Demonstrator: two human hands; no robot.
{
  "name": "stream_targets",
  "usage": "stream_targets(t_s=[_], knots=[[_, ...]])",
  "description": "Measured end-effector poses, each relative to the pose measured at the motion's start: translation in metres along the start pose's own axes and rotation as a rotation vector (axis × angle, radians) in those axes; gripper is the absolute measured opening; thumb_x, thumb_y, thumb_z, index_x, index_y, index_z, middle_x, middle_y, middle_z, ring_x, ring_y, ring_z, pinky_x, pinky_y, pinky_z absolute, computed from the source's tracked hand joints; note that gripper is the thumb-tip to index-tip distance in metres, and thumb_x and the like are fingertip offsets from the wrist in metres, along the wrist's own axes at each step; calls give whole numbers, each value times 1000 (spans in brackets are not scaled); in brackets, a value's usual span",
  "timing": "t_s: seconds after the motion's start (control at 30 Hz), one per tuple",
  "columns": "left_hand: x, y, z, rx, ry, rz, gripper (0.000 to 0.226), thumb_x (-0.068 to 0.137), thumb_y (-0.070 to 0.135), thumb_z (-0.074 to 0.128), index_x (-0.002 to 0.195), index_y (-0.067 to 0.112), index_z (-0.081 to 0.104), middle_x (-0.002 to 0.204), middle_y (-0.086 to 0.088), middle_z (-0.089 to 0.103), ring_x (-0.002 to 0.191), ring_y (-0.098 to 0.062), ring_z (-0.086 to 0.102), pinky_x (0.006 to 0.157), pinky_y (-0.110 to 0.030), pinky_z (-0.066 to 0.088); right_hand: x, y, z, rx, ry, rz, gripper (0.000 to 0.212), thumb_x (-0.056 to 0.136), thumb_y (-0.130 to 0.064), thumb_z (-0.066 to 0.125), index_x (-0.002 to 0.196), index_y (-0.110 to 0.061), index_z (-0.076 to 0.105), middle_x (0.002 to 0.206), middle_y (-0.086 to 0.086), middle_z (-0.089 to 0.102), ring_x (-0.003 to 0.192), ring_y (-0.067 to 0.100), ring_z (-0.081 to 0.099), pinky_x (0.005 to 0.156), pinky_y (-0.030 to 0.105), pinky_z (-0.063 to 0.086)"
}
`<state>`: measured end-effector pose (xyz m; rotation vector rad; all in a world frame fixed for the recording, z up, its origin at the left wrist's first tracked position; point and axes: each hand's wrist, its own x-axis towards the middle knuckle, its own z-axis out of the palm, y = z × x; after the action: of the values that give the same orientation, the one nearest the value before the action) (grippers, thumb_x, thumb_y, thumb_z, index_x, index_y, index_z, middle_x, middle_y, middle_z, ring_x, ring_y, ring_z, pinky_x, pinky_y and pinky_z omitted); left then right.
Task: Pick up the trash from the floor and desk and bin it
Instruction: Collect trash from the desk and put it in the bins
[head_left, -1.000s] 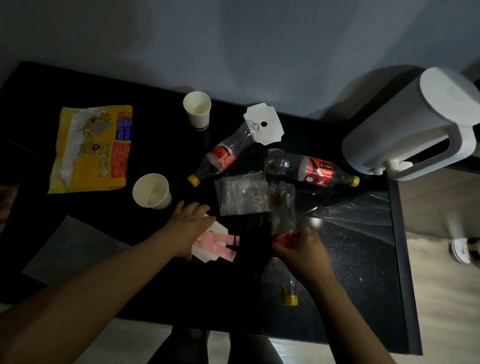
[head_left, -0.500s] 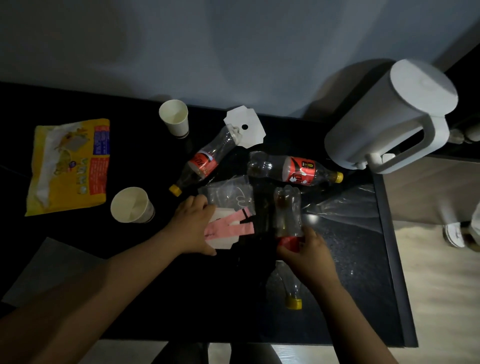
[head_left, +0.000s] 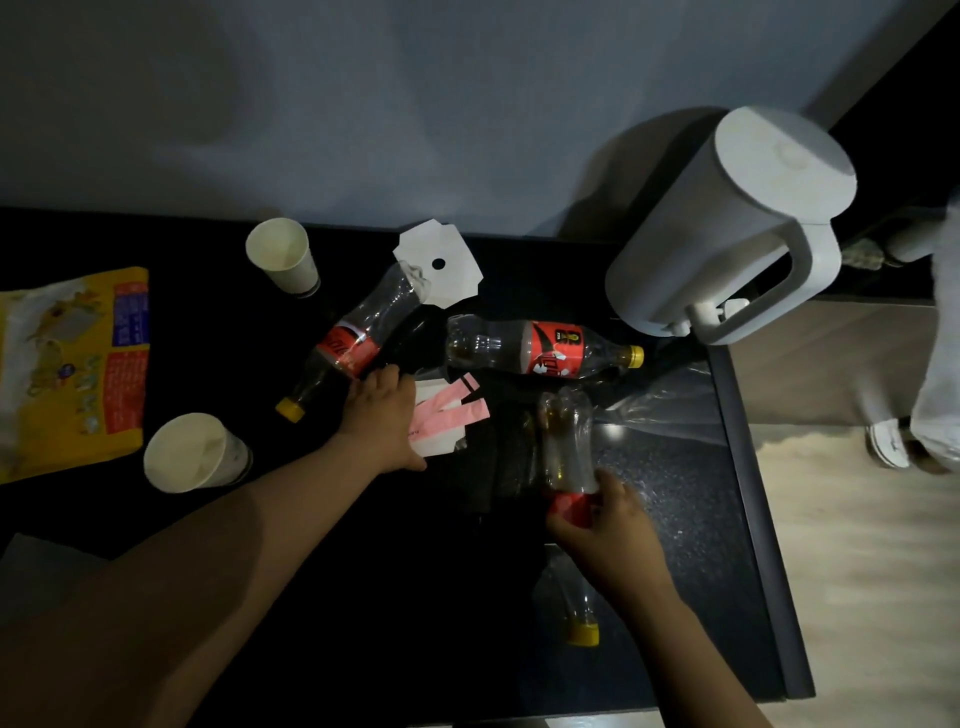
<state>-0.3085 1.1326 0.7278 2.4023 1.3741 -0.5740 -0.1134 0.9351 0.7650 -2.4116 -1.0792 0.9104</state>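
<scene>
On the black desk (head_left: 260, 571) my left hand (head_left: 382, 421) grips pink and white paper scraps (head_left: 452, 415), its fingertips close to a crushed clear bottle (head_left: 358, 343) with a red label. A second red-labelled bottle (head_left: 545, 348) lies beyond the scraps. My right hand (head_left: 602, 530) is curled round the red label of a third bottle (head_left: 566, 447), whose yellow cap points toward me. I cannot tell whether that bottle rests on the desk. Two white paper cups (head_left: 283, 257) (head_left: 189, 452), a yellow snack packet (head_left: 72, 364) and a white paper cut-out (head_left: 439, 265) also lie on the desk.
A white jug (head_left: 727, 228) with a handle stands at the desk's back right corner. A clear plastic sheet (head_left: 660, 400) lies near the right edge. Wooden floor (head_left: 857, 571) shows to the right, with someone's white shoe (head_left: 888, 441) on it. A grey wall runs behind.
My left hand has carried the pink and white scraps away from me, up toward the crushed bottle. My right hand keeps its hold on the bottle. The camera has shifted slightly.
</scene>
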Motion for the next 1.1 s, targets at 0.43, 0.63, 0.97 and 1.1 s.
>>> stream_targets(t_s=[0.43, 0.63, 0.97, 1.1], knots=[[-12, 1, 8, -108, -58, -39, 95, 51, 54, 78, 125, 14, 34, 125, -9, 35, 116, -28, 37, 93, -39, 43, -14, 6, -4, 4, 74, 30, 56, 67, -46, 72, 114, -21, 53, 99, -5, 53, 86, 10, 56, 72, 29, 52], [-37, -10, 6, -149, -74, 10, 90, 53, 53, 77, 123, 14, 34, 124, -9, 34, 117, -28, 36, 92, -38, 43, -51, -3, 10, 65, 123, 108, 52, 64, -52, 65, 104, -22, 51, 94, -5, 56, 83, 12, 57, 71, 32, 53], [-50, -15, 31, -24, -58, 80, 98, 50, 56, 77, 127, 14, 32, 129, -8, 28, 119, -28, 32, 96, -40, 40, -121, 2, 40, 82, 209, 247, 71, 72, -48, 70, 131, -20, 44, 112, -1, 51, 93, 12, 54, 78, 29, 53], [-46, -9, 30, 15, -4, 109, 108, 50, 51, 81, 135, 13, 27, 129, -10, 34, 120, -31, 37, 98, -43, 41, -141, 9, 47, 128, 240, 319, 72, 73, -43, 72, 134, -19, 43, 113, 0, 51, 97, 16, 56, 81, 32, 52]])
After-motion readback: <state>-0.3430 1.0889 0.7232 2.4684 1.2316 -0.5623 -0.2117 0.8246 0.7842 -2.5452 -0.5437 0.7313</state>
